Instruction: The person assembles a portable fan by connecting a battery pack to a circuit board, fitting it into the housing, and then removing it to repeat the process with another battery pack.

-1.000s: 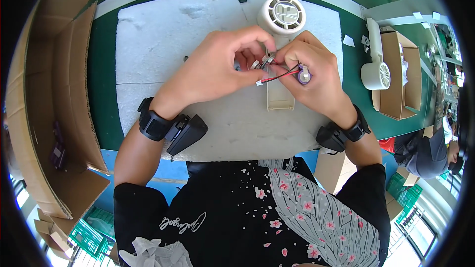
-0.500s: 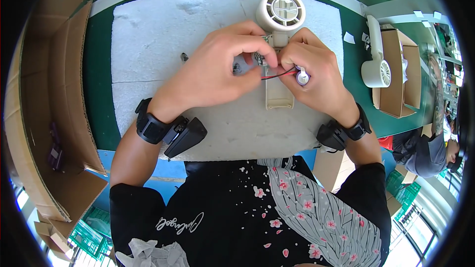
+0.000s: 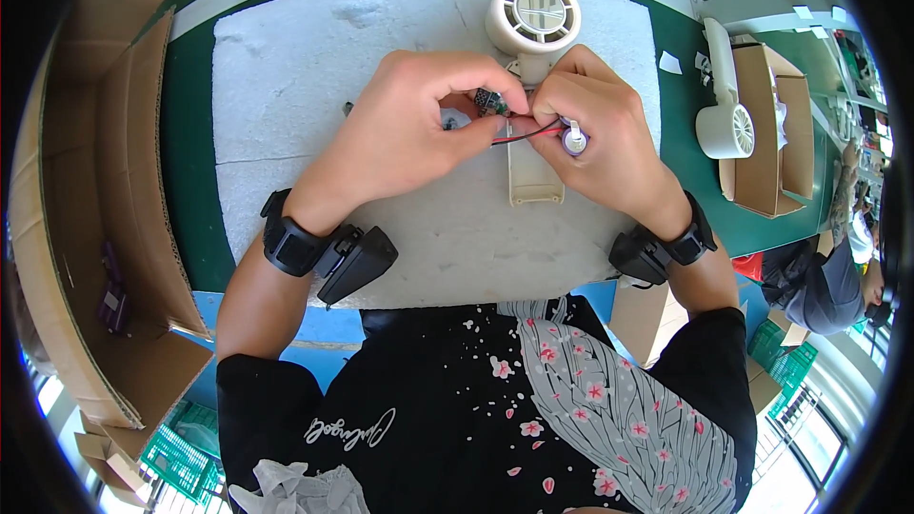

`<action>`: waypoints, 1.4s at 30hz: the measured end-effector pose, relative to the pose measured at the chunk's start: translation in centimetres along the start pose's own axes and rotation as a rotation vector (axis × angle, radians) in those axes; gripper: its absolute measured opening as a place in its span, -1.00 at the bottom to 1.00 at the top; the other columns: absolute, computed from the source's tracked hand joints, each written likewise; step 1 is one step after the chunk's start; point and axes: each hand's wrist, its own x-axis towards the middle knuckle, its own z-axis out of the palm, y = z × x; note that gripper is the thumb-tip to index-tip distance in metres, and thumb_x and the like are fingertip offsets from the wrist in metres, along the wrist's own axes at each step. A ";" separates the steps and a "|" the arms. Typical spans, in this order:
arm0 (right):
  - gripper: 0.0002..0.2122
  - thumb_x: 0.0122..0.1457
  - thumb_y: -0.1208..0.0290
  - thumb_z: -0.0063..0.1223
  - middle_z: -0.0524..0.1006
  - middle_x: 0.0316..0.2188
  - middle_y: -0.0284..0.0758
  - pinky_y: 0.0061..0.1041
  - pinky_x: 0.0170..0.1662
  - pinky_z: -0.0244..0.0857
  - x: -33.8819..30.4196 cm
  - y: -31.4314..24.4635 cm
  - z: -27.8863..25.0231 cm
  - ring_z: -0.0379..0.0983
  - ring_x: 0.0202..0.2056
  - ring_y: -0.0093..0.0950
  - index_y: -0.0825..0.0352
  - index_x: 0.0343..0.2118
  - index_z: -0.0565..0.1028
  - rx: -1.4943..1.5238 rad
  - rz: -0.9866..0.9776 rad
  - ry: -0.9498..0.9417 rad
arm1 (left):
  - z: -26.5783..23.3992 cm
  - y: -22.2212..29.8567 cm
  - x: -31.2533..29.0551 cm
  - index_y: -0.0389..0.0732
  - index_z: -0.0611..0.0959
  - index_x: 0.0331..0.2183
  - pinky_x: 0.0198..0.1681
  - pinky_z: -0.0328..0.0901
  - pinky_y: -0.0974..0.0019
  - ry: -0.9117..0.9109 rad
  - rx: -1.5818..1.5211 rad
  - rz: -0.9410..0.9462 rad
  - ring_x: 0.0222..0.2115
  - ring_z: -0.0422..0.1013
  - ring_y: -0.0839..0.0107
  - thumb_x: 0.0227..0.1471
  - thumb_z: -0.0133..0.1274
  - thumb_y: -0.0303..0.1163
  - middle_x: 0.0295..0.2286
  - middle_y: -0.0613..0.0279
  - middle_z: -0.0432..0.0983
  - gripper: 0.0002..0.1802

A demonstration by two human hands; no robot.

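A cream handheld fan (image 3: pixel 535 14) lies with its round grille at the far end and its open handle shell (image 3: pixel 536 179) toward me. My left hand (image 3: pixel 395 128) pinches a small circuit board (image 3: pixel 489 103) between thumb and fingers, over the handle. Curled around a purple cylindrical battery (image 3: pixel 574 140), my right hand (image 3: pixel 609 119) has its thumb and index finger pressed together beside the board. Red and black wires (image 3: pixel 522 136) run from the battery side toward my left fingertips. What the right fingertips pinch is hidden.
Beneath the fan lies a white foam sheet (image 3: pixel 286 67) on a green table (image 3: pixel 186 171). An open cardboard box (image 3: pixel 124 162) stands at left. To the right are another cream fan (image 3: pixel 725 128) and a smaller carton (image 3: pixel 795 148). A person (image 3: pixel 824 290) sits at far right.
My left hand has shifted slightly left and up with the circuit board, which now shows more and is tilted. The right hand keeps hold of the battery.
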 end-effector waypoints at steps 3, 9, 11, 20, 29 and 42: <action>-0.75 -0.21 0.73 0.20 0.41 -0.60 -0.34 -0.52 -0.42 0.26 -0.1 0.3 0.0 0.34 -0.44 -0.37 0.33 -0.61 0.32 0.034 -0.001 0.022 | 0.1 -0.3 0.0 -0.33 0.59 -0.28 -0.15 0.38 0.40 -0.015 -0.030 -0.026 -0.28 0.45 0.51 -0.05 0.07 -0.72 -0.32 0.26 0.52 -0.79; -0.76 -0.16 0.72 0.17 0.43 -0.58 -0.33 -0.59 -0.44 0.25 -0.4 0.4 -0.3 0.36 -0.51 -0.47 0.34 -0.59 0.29 0.203 0.116 0.124 | -0.1 -0.2 -0.1 -0.33 0.58 -0.27 -0.14 0.35 0.44 -0.055 -0.091 -0.122 -0.27 0.43 0.53 -0.03 0.13 -0.68 -0.32 0.29 0.51 -0.79; -0.78 -0.15 0.71 0.17 0.43 -0.58 -0.32 -0.60 -0.45 0.24 -0.5 0.7 -0.3 0.36 -0.53 -0.49 0.35 -0.58 0.31 0.175 0.119 0.129 | -0.1 -0.2 0.0 -0.34 0.58 -0.27 -0.15 0.35 0.45 -0.051 -0.111 -0.128 -0.27 0.43 0.53 -0.02 0.14 -0.66 -0.32 0.28 0.51 -0.80; -0.88 -0.10 0.60 0.25 0.42 -0.59 -0.33 -0.60 -0.54 0.18 0.1 1.0 -1.3 0.34 -0.59 -0.53 0.35 -0.45 0.57 0.042 -0.022 0.111 | -0.5 -0.1 0.4 -0.39 0.59 -0.26 -0.23 0.37 0.48 0.005 -0.248 -0.211 -0.33 0.46 0.53 0.06 0.13 -0.57 -0.36 0.25 0.53 -0.84; -0.90 -0.03 0.53 0.25 0.40 -0.64 -0.36 -0.52 -0.60 0.14 -0.4 0.4 -0.6 0.29 -0.63 -0.49 0.30 -0.40 0.63 -0.007 -0.052 0.084 | 0.2 -0.5 -0.5 -0.37 0.65 -0.34 -0.49 0.25 0.55 0.097 -0.101 -0.133 -0.51 0.39 0.66 0.05 0.14 -0.51 -0.52 0.30 0.53 -0.88; -0.88 -0.04 0.54 0.25 0.40 -0.63 -0.34 -0.51 -0.59 0.15 0.0 0.3 0.0 0.30 -0.64 -0.48 0.29 -0.38 0.64 0.086 0.109 0.055 | 0.5 0.0 -0.3 -0.37 0.66 -0.30 -0.41 0.37 0.52 0.224 0.113 -0.013 -0.45 0.48 0.56 0.01 0.16 -0.56 -0.45 0.18 0.57 -0.85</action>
